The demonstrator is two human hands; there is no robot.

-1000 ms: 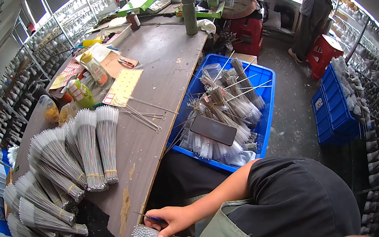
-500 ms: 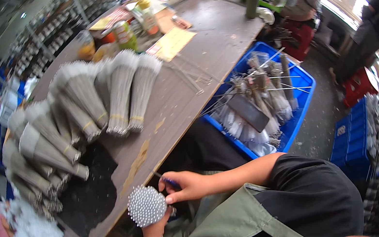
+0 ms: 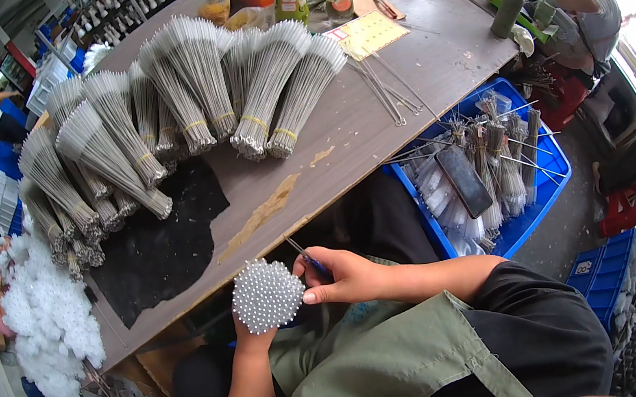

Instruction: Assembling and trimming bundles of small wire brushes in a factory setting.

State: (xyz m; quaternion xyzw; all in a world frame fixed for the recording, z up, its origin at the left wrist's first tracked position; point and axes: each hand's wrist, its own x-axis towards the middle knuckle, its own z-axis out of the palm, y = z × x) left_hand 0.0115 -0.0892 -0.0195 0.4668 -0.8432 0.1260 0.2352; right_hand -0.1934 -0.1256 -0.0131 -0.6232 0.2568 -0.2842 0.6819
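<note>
My left hand (image 3: 252, 338) is wrapped below a round bundle of wire stems (image 3: 268, 295), whose top is a dome of small white bead-like tips facing up. Most of its fingers are hidden by the dome. Close beside the bundle on the right, my right hand (image 3: 346, 275) is closed around a slim pointed tool (image 3: 311, 260) with dark blue handles; its exact kind is unclear. The tool's metal point reaches toward the table edge, and my right thumb is at the dome's side.
Several banded bundles of grey stems with whitish tops (image 3: 190, 86) stand and lean on the table (image 3: 430, 67), by a black mat (image 3: 169, 245). Loose rods, jars and papers lie beyond. At right, a blue crate (image 3: 539, 219) holds bundles and a phone (image 3: 463, 181). Other people sit nearby.
The whole view has shifted, so table and crate appear lower and farther right. Both hands keep their hold; the dome and the tool stay side by side.
</note>
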